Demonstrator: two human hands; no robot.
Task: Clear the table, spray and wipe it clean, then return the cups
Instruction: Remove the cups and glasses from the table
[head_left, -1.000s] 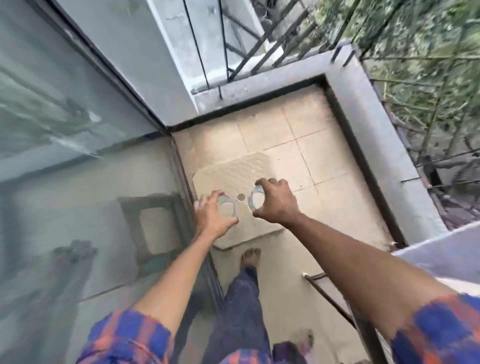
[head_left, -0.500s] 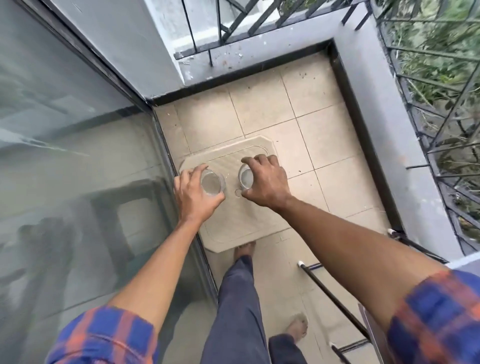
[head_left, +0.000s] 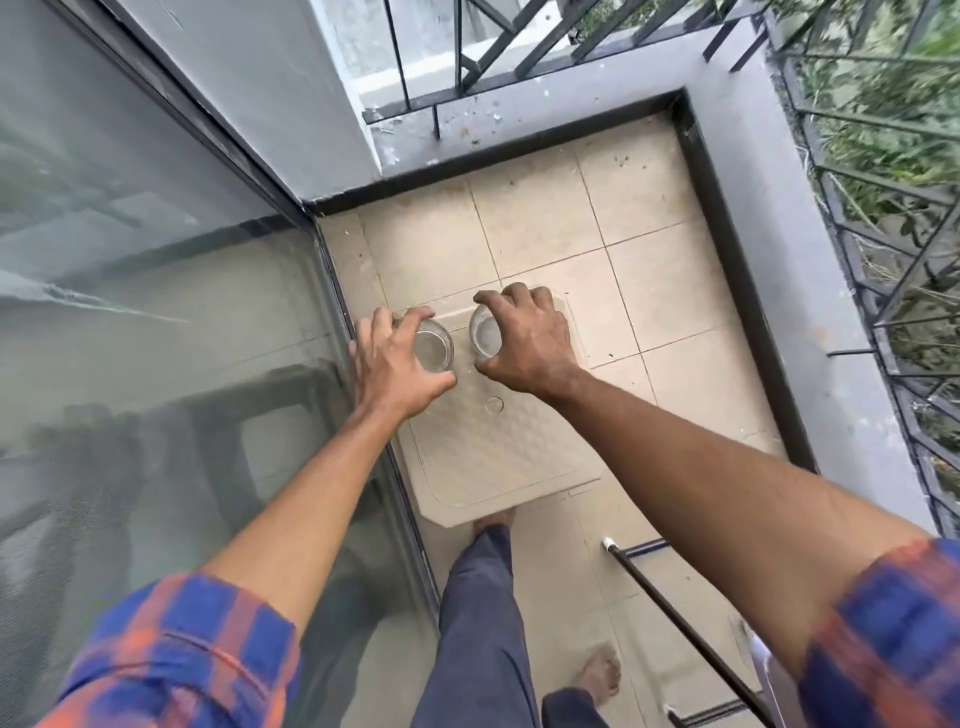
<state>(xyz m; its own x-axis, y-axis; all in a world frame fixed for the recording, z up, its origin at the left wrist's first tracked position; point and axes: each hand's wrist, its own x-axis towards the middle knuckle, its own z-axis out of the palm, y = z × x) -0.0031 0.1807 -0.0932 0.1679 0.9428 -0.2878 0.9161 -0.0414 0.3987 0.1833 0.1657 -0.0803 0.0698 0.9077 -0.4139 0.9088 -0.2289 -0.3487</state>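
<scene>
The small beige plastic table (head_left: 498, 457) stands on the tiled balcony floor, close beside the glass sliding door (head_left: 156, 312). Above its far end, each hand holds one clear glass cup from the top. The left hand (head_left: 395, 364) curls its fingers around the rim of the left cup (head_left: 432, 347); the right hand (head_left: 530, 343) does the same on the right cup (head_left: 484, 332). Both cups are upright, directly under the fingers, just beside each other. I cannot tell if they already touch the tabletop.
</scene>
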